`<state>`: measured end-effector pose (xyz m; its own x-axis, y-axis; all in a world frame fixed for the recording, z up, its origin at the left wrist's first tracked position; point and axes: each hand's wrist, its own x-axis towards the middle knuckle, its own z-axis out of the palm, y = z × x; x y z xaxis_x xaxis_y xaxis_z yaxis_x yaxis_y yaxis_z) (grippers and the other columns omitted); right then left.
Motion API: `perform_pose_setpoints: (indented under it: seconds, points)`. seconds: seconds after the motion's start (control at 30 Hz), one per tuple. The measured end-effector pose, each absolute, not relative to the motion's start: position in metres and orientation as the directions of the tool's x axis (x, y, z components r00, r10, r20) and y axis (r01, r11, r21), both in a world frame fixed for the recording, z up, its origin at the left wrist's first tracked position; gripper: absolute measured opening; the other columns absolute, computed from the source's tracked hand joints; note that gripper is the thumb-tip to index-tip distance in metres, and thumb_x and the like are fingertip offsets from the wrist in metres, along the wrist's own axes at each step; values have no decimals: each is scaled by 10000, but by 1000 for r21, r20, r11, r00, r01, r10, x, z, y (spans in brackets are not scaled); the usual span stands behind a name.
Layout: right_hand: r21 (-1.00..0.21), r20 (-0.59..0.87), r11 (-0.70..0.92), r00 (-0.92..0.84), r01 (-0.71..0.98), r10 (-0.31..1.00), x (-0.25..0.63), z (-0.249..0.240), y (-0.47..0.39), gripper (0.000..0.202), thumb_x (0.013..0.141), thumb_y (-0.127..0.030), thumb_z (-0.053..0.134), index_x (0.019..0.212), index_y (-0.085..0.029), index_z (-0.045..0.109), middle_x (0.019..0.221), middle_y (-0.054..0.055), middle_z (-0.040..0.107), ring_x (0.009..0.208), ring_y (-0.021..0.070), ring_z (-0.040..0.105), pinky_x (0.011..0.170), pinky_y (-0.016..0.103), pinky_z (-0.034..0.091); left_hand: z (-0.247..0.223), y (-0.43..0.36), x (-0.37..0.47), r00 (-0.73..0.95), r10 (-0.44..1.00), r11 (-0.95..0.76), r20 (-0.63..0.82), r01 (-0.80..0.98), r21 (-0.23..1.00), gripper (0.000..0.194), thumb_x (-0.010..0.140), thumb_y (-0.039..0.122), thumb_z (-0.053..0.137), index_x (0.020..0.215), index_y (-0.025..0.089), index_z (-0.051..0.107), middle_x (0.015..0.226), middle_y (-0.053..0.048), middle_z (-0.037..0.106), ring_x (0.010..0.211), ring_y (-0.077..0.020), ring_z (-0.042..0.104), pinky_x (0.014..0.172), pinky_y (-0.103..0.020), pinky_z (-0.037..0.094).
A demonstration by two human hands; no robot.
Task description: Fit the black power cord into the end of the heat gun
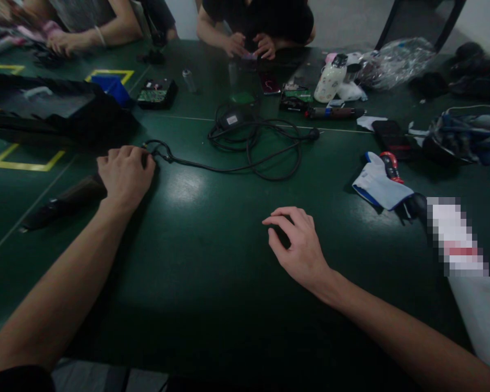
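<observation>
My left hand (126, 173) is closed around the rear end of a dark electric screwdriver (71, 200), which lies on the green table with its narrow tip toward the lower left. The fingers partly hide its back end. From beside that hand a black cord (204, 166) runs right across the table to a loose coil with a black adapter (231, 118) and a plug (312, 134). My right hand (300, 245) is over the middle of the table, fingers curved and apart, with nothing in it.
A black bin (36, 128) and blue item (112, 90) are at left. Circuit-board devices (157, 93), a patterned bottle (330, 79) and a dark cylindrical tool (337, 112) lie farther back. At right are a white-blue cloth (379, 182) and white bag (479, 310). Two people sit opposite.
</observation>
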<state>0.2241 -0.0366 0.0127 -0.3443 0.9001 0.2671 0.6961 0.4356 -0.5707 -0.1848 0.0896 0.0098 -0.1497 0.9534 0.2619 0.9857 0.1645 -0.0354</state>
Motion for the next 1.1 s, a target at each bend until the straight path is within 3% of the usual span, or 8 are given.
perform_pose_setpoints:
  seconds: [0.33, 0.57, 0.87, 1.1]
  points:
    - [-575, 242, 436, -365, 692, 899, 226, 13, -36, 198, 996, -193, 551, 1141, -239, 677, 1216, 73, 612, 1171, 253, 573, 962, 435, 440, 11, 89, -181, -103, 962, 111, 251, 994, -16, 526, 1025, 536, 354, 1117, 91, 619, 1422, -143, 531, 1254, -313, 423, 1017, -461, 278]
    - [-578, 254, 436, -355, 690, 900, 224, 12, -36, 195, 991, -178, 548, 1117, -245, 682, 1198, 74, 616, 1158, 257, 579, 956, 438, 438, 9, 90, -180, -32, 965, 34, 259, 999, -5, 513, 1047, 493, 359, 1364, 117, 504, 1473, -118, 497, 1322, -288, 394, 1078, -465, 223]
    - [-571, 259, 443, -360, 692, 896, 224, 13, -36, 192, 983, -174, 558, 1107, -234, 692, 1186, 70, 620, 1152, 252, 582, 950, 428, 430, 11, 87, -168, 90, 949, -83, 301, 996, -38, 376, 1064, 395, 401, 1033, 84, 610, 1546, -142, 409, 1449, -298, 306, 1199, -509, 152]
    - [-579, 261, 446, -363, 682, 895, 223, 13, -36, 194, 986, -169, 554, 1105, -233, 693, 1183, 71, 616, 1136, 250, 582, 929, 422, 443, 11, 79, -138, 288, 926, -289, 244, 957, -36, 375, 1055, 337, 360, 921, 102, 620, 1493, -146, 451, 1417, -350, 352, 1174, -569, 240]
